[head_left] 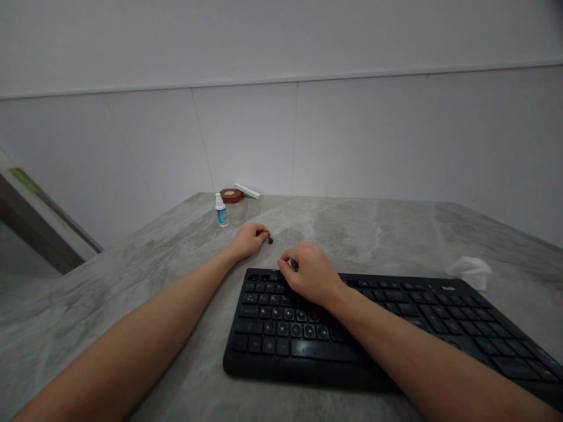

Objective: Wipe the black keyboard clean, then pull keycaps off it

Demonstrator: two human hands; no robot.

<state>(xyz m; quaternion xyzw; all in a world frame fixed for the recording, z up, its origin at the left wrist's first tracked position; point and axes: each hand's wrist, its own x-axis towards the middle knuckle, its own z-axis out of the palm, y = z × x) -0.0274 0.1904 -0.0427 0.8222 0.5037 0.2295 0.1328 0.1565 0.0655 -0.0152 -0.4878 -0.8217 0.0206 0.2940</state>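
A black bit (pixel 270 241) was right by the left hand (pixel 251 240), past the keyboard (pixel 264 328), which ran long sideways. The right hand (pixel 313 271) curled over the keys. I couldn't tell either grip.

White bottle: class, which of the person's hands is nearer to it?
Left. The left hand is close to the white bottle, on its near right side; the right hand is farther right, at the keyboard's far edge.

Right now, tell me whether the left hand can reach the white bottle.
Probably yes: the bottle stands near the left hand with nothing visible between them, though the hand's fingers seem to touch a small dark piece.
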